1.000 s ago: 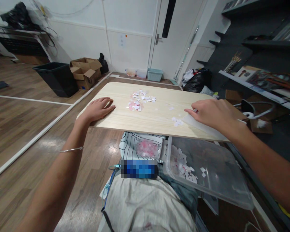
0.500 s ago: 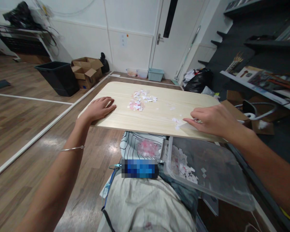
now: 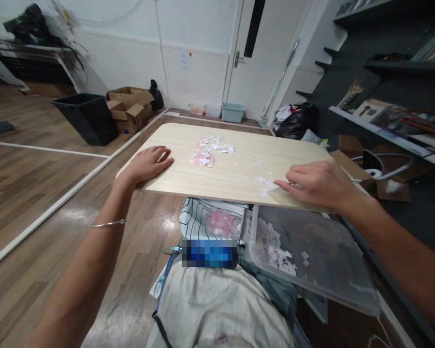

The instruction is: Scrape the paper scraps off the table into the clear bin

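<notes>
My left hand lies flat and open on the left edge of a light wooden table. My right hand presses a thin clear sheet against the table's near right edge, fingers stretched over it. A few white paper scraps lie just beyond the sheet's tip. A larger pile of pink and white scraps sits at the table's middle. Below the edge, a clear plastic bin holds more scraps.
A bag of pink scraps rests on striped cloth in my lap. A black bin and cardboard boxes stand on the floor at left. Dark shelves run along the right. A teal basket sits by the door.
My right hand has slid the clear sheet leftward and toward the near edge, pushing the small white scraps along. The left hand has stayed put.
</notes>
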Demonstrator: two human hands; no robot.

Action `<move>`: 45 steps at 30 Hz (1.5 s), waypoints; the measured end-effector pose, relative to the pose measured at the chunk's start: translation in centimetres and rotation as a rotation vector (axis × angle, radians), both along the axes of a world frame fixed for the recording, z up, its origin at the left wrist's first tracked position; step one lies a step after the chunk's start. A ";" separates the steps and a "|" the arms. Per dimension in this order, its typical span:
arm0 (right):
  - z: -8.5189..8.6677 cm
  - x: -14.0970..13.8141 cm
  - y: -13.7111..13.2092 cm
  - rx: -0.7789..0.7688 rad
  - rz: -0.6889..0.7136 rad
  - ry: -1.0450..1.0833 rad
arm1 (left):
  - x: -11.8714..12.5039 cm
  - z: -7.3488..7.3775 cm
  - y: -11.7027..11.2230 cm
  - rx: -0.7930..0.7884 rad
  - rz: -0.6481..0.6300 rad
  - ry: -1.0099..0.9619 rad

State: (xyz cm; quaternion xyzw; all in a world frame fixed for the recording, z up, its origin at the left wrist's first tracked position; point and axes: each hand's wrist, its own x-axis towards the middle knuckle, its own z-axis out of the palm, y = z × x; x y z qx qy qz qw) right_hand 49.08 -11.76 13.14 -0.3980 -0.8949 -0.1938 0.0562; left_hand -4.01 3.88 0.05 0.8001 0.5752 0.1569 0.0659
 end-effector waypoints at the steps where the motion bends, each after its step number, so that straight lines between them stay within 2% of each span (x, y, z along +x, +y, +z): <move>1: 0.1 -0.1 -0.2 -0.011 0.035 -0.006 | 0.0 0.0 0.0 -0.002 0.000 0.007; 5: 0.2 0.4 -0.7 -0.032 0.137 -0.004 | 0.0 0.0 0.0 -0.007 -0.014 0.020; 11: -1.1 2.0 -0.8 0.041 0.193 0.087 | 0.0 -0.1 0.1 0.012 -0.008 0.013; 18: -0.7 1.8 -1.2 0.013 0.186 0.099 | 0.0 -0.1 0.1 -0.001 -0.009 0.013; 28: 0.0 1.5 -0.5 -0.026 0.062 0.100 | -0.2 -0.2 0.2 -0.008 -0.019 0.007; 32: 0.2 1.3 -1.1 -0.075 0.066 0.086 | -0.1 0.0 0.2 -0.018 -0.013 0.017; 36: 0.1 1.5 -1.4 -0.058 0.080 0.093 | 0.1 -0.1 0.0 0.001 -0.002 0.014; 38: 0.0 1.6 -1.0 -0.009 0.040 0.115 | 0.1 -0.1 -0.1 0.010 0.006 0.010; 42: -0.4 1.2 0.8 0.128 -0.172 0.155 | 0.0 -0.1 0.0 0.001 0.002 0.013; 45: -0.8 0.6 1.7 0.107 -0.269 0.109 | -0.1 -0.1 0.1 -0.006 -0.001 0.010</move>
